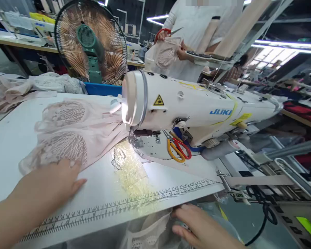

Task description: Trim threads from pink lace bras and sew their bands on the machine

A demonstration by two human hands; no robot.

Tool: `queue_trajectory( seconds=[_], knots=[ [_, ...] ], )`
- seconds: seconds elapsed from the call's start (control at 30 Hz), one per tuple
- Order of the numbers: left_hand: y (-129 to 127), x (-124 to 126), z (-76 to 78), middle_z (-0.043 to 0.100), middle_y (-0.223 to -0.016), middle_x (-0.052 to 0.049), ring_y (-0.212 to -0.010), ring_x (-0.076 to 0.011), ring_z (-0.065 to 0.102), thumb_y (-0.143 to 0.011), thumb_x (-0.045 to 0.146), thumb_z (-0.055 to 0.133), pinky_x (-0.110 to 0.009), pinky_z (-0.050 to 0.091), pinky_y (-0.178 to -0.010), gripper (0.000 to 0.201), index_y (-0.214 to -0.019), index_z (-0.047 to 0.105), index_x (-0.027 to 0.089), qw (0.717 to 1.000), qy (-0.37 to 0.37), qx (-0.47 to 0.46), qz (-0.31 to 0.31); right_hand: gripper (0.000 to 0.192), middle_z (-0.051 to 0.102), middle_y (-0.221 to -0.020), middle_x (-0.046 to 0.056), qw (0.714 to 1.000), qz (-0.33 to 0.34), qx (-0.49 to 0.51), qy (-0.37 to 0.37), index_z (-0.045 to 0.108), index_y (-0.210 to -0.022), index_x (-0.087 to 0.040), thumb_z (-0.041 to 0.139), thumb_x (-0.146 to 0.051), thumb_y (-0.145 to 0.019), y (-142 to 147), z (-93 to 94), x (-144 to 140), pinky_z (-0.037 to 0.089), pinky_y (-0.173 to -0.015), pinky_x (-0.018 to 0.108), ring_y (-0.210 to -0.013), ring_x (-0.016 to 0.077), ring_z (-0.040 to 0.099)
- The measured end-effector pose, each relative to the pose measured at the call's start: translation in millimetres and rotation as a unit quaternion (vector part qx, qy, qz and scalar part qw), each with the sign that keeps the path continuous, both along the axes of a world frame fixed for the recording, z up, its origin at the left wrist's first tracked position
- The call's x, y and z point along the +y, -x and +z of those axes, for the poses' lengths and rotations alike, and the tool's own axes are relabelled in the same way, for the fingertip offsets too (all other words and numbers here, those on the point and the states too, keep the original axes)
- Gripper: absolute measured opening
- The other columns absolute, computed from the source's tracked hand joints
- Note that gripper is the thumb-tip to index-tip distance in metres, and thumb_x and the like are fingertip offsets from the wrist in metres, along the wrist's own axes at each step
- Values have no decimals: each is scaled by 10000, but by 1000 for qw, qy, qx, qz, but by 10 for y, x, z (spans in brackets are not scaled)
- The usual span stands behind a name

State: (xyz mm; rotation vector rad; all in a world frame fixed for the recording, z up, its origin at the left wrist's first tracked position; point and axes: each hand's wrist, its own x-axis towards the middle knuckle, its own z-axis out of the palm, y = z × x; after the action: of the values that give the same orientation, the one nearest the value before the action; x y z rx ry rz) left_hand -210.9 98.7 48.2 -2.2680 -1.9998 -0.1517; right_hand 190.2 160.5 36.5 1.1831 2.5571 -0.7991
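Observation:
A pale pink garment (98, 138) with two rounded, line-patterned mesh panels lies spread on the white table. Its narrow right end reaches under the needle area of the white sewing machine (168, 100). My left hand (52, 180) rests on the garment's near panel, fingers laid out flat and the thumb apart. Below the table's front edge, my right hand (197, 224) reaches to another pale pink garment piece (152, 231). Its fingertips are at the edge of that fabric, with a gap between thumb and fingers. Clear plastic around this piece partly hides it.
Scissors (177, 147) with red and yellow handles lie under the machine arm. A printed ruler (124, 205) runs along the table's front edge. Behind stands a large fan (90, 41), left of a person (189, 27) holding red scissors and a similar garment. More fabric (57, 83) lies back left.

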Motion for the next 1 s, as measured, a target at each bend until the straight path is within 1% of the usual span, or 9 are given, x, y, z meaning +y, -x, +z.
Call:
queue_trajectory(
  seconds=[0.1,0.2,0.3,0.4,0.53,0.63,0.73,0.9,1.0],
  knots=[
    [-27,146,172,645,-773,-111,-631,-272,621,-867,360,311,-366,438,-511,448,-1010,664,125,988,40,90,116,246,669,-1036,136,997,-77,4,-20,651,-983,-162,497,-295,-844,-63,-381,-48,494,-855,390,-1002,281,617],
    [51,218,222,653,-1045,-164,-924,-342,634,-901,312,234,-434,498,-669,521,-1237,556,77,988,13,88,123,442,581,-1252,176,996,-82,44,-17,558,-1216,-145,518,-350,-827,-50,-647,-120,425,-991,438,-1197,308,524],
    [141,147,135,549,-1266,-231,-1126,-410,544,-905,335,203,-549,480,-794,567,-1287,505,45,993,-5,42,108,468,610,-1220,171,993,-68,96,25,564,-1217,-150,478,-409,-836,20,-766,-217,427,-989,452,-1178,304,545],
    [100,-61,56,497,-1332,-255,-1167,-407,522,-891,386,314,-571,467,-866,552,-1275,521,49,996,-24,-6,83,393,686,-1067,140,983,-80,153,66,647,-1060,-165,458,-418,-826,118,-767,-317,465,-931,455,-1043,297,621],
    [-186,-538,29,597,-1268,-135,-1115,-284,591,-888,429,416,-410,505,-920,460,-1211,587,149,992,-74,-106,7,331,707,-896,112,968,-93,200,122,682,-833,-159,452,-396,-820,182,-704,-409,501,-851,423,-904,272,653],
    [-477,-910,-40,693,-1113,-32,-983,-189,660,-889,381,461,-269,540,-853,334,-1152,621,252,975,-60,-204,-65,330,682,-980,107,955,-110,231,152,651,-981,-169,466,-389,-821,166,-708,-447,491,-870,401,-936,242,641],
    [-783,-1114,-201,700,-1104,-43,-983,-216,667,-838,358,524,-287,551,-855,352,-1160,623,255,955,47,-283,-76,471,646,-1063,113,934,-97,284,191,577,-1135,-188,515,-493,-782,196,-770,-500,492,-869,383,-976,237,630],
    [-1348,-1115,-558,559,-1320,-137,-1176,-304,552,-613,259,690,-413,448,-1008,784,-1352,442,178,866,268,-421,-29,513,633,-988,132,945,-105,302,64,615,-724,-181,408,-639,-829,418,-693,-671,472,-891,421,-968,248,619],
    [-1598,-1127,-647,608,-1226,-167,-1108,-306,581,-727,319,559,-452,456,-976,536,-1234,530,148,816,244,-524,14,515,580,-1138,149,947,-42,311,75,612,-722,-172,395,-617,-862,487,-511,-713,441,-940,385,-1105,232,565]
  ],
)
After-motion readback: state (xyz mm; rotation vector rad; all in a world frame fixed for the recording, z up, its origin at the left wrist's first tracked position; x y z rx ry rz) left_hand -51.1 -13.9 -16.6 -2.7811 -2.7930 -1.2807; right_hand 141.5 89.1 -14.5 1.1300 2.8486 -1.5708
